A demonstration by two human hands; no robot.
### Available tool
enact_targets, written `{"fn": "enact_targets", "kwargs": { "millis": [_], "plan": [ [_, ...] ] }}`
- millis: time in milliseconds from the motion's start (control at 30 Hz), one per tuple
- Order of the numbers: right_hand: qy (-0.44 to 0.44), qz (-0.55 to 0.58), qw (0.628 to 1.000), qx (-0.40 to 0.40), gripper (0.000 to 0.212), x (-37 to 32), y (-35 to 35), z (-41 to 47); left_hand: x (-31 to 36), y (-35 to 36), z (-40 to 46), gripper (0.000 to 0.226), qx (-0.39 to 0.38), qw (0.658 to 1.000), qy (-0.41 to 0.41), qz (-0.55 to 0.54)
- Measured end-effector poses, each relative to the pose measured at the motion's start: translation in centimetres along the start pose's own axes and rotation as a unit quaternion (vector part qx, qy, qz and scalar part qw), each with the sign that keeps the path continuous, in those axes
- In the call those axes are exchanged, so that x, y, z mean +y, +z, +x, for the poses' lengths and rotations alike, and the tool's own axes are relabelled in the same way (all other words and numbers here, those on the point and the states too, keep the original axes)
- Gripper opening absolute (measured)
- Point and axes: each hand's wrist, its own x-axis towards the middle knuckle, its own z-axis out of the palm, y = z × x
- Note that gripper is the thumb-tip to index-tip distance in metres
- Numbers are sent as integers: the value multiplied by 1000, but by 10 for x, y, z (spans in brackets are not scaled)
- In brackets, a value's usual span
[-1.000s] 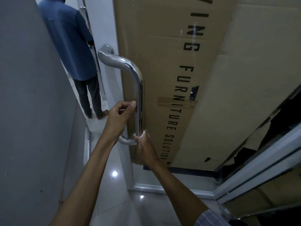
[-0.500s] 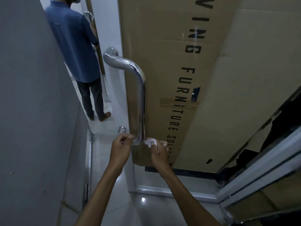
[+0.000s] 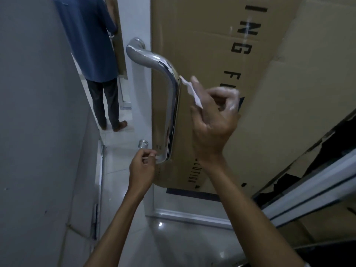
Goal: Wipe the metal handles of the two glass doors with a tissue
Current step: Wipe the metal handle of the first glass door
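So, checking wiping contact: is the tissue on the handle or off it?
Off: the tissue, pinched in the right hand, sits beside the handle.

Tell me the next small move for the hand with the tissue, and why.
Probably bring the right hand left so the white tissue meets the curved chrome door handle near its upper bend. The tissue hangs just clear of the metal, while the left hand touches the handle's lower end.

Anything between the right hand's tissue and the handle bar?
Nothing visible. The right hand pinches the tissue just right of the metal handle, near its upper bend, with only open air between them. The left hand is at the handle's bottom end, out of the way.
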Motion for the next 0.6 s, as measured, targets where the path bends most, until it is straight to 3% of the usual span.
{"fn": "enact_targets", "kwargs": {
  "millis": [100,200,433,600],
  "plan": [
    [-185,-93,976,-63,25,16,21,18,-1,-4,1,12,6,1000,-6,0],
    [-265,-167,934,-170,33,45,34,9,-4,-7,2,11,9,1000,-8,-3],
    [-241,-216,883,-339,46,57,12,-19,-6,-14,13,12,4,1000,12,9],
    [-206,-244,855,-408,48,57,11,-57,1,-5,20,17,27,985,8,168]
  ]
}}
